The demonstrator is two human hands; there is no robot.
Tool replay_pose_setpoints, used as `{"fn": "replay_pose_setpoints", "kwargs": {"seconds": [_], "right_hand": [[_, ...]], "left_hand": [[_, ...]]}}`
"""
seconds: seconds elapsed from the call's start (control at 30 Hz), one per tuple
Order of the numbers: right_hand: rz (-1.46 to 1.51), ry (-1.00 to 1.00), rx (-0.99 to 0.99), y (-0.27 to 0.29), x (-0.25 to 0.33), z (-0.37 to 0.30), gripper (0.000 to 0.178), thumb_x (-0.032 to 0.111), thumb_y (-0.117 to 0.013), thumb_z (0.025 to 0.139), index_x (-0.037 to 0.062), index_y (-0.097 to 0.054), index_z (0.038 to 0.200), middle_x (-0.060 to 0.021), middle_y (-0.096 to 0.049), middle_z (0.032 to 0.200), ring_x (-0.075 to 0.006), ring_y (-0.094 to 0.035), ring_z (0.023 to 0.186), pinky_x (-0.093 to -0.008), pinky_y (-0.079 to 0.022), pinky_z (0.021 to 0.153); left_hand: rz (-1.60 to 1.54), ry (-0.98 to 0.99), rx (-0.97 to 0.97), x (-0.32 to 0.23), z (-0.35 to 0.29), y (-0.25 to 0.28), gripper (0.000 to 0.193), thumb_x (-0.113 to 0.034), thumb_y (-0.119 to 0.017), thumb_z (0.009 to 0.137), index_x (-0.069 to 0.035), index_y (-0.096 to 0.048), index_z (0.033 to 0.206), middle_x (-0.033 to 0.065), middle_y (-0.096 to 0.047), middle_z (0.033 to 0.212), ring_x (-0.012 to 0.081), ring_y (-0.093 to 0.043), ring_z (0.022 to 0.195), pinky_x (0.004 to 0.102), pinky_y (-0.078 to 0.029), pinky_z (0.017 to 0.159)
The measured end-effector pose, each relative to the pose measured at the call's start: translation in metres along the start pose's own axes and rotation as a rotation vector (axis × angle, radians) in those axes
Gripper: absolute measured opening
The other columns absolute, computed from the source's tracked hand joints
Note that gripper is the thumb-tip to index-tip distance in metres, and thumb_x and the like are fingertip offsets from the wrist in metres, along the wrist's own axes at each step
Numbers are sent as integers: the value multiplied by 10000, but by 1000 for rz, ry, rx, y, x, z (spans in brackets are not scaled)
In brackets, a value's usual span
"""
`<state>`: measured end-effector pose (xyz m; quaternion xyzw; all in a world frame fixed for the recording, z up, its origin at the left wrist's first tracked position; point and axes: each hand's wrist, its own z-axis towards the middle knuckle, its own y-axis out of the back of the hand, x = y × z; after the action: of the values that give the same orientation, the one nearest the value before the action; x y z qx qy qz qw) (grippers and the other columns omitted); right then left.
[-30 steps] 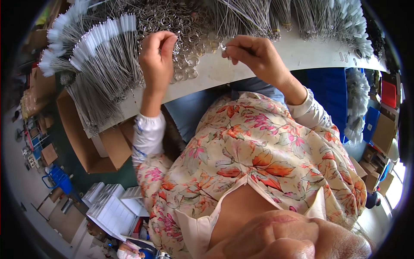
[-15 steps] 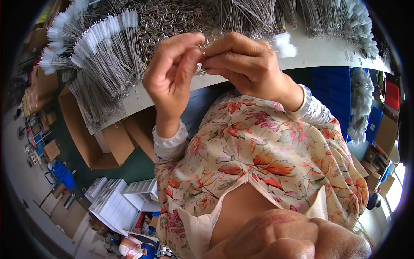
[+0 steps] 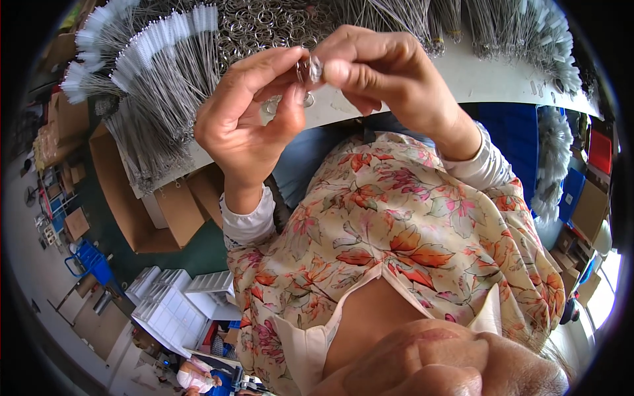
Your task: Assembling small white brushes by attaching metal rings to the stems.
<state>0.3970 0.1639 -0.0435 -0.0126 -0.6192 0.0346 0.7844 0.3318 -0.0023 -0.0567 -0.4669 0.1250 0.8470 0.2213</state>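
My left hand (image 3: 247,119) is closed in a pinch on a shiny metal ring (image 3: 301,71), held upright between thumb and forefinger. My right hand (image 3: 396,76) meets it from the other side. Its thumb and fingers pinch a small bunch of bright metal loops (image 3: 315,68) beside that ring; I cannot make out whether the two are linked. Another ring (image 3: 308,99) shows just below the left thumb. Behind the hands lies a heap of loose metal split rings (image 3: 264,33) on the white table (image 3: 482,79).
Bundles of wire-stemmed brushes with white bristles (image 3: 165,59) lie to the left of the rings. More wire brushes (image 3: 522,46) lie at the right. Below the table's left edge stands an open cardboard box (image 3: 125,198); blue bins (image 3: 508,145) stand at the right.
Both hands have moved slightly up, the left also leftward, and the right has turned so its thumb shows. White brush heads beside my right hand are no longer in view.
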Motion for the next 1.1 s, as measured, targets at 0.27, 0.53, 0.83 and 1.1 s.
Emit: {"fn": "replay_pose_setpoints", "kwargs": {"seconds": [0.27, 0.53, 0.83, 1.1], "right_hand": [[263, -322, -78, -1, -4, 3, 217, 245, -613, 881, 36, -664, 911, 6, -562, 683, -28, -409, 485, -179, -290, 413], [283, -289, 81, 12, -5, 19, 146, 127, -657, 842, -13, -657, 886, -26, -647, 710, -47, -504, 505, -176, -389, 449], [149, -325, 141, 16, -15, 6, 176, 216, -613, 881, 43, -642, 895, 1, -573, 683, -21, -460, 501, -160, -281, 392], [558, -413, 25, 6, -24, 3, 149, 203, -580, 904, 56, -602, 913, -41, -616, 808, -17, -454, 527, -150, -270, 391]], "left_hand": [[293, -224, 35, 5, 7, 4, 289, 100, -651, 700, 75, -637, 987, 166, -642, 967, 178, -664, 752, 252, -567, 659], [74, -26, 110, 4, 11, 12, 257, 124, -614, 737, 93, -626, 992, 172, -633, 988, 199, -661, 824, 269, -571, 740], [30, 56, 114, 4, 1, 7, 256, 121, -581, 754, 109, -607, 1008, 190, -626, 1008, 210, -643, 875, 287, -551, 773], [55, 3, 45, 9, -2, 3, 253, 121, -612, 744, 99, -617, 996, 180, -623, 1009, 188, -651, 845, 268, -566, 744]]}}
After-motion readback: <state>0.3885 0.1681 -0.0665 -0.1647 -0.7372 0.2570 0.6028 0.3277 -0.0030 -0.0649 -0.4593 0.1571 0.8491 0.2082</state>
